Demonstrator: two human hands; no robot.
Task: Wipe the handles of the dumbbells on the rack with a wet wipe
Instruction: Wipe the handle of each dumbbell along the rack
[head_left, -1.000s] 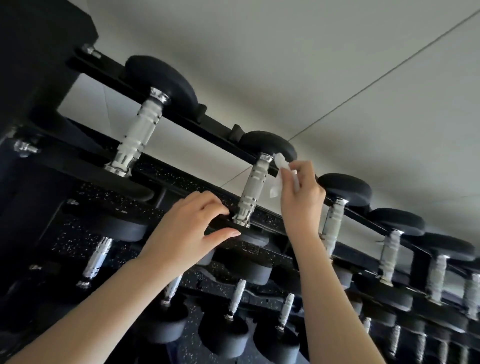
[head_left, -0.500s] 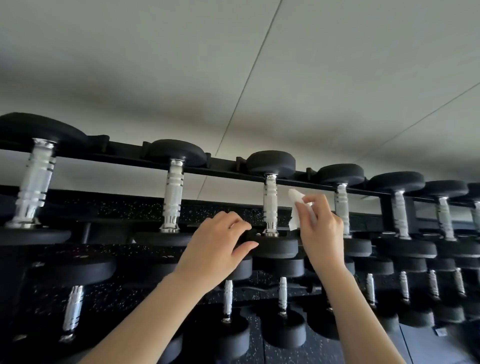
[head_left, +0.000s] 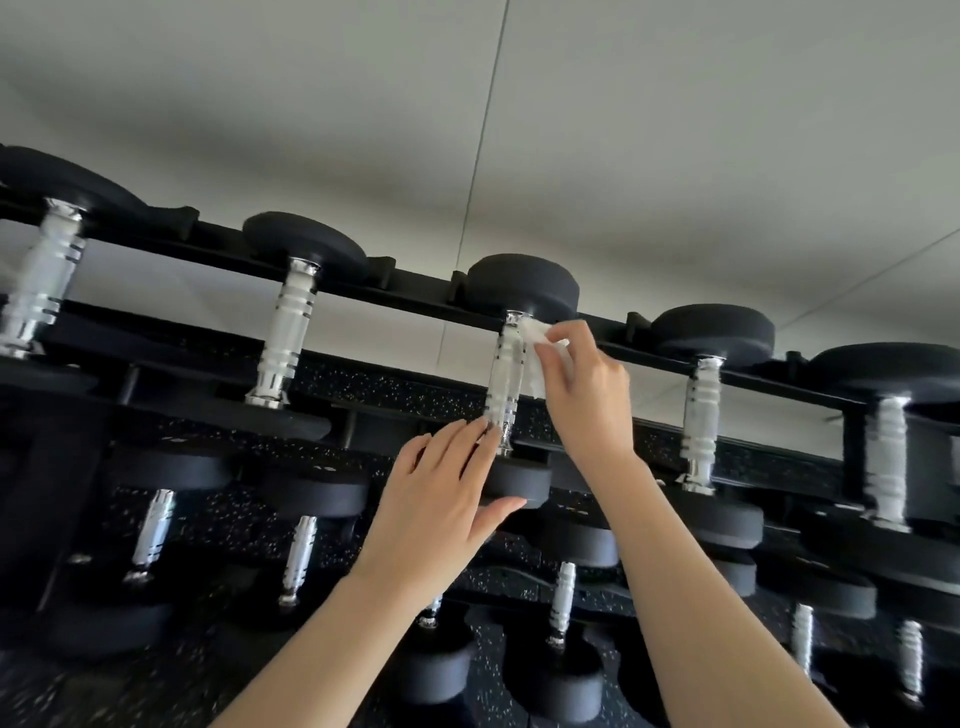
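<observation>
A black rack (head_left: 415, 304) carries rows of black dumbbells with chrome handles. My right hand (head_left: 582, 389) pinches a white wet wipe (head_left: 537, 358) against the right side of the upper part of one top-row dumbbell handle (head_left: 505, 379). My left hand (head_left: 441, 499) rests on that dumbbell's near head (head_left: 519, 480); its fingers lie straight over the head's top by the handle's base and the thumb reaches under the head's front.
Other top-row handles stand to the left (head_left: 285, 338) and right (head_left: 701, 415) of the wiped one. Lower rows of dumbbells (head_left: 561, 603) sit below my forearms. A pale wall (head_left: 623, 130) lies behind the rack.
The view has shifted closer and tilted. My right hand has brought the wipe from beside the handle onto its upper part. My left hand's fingers have straightened over the near head.
</observation>
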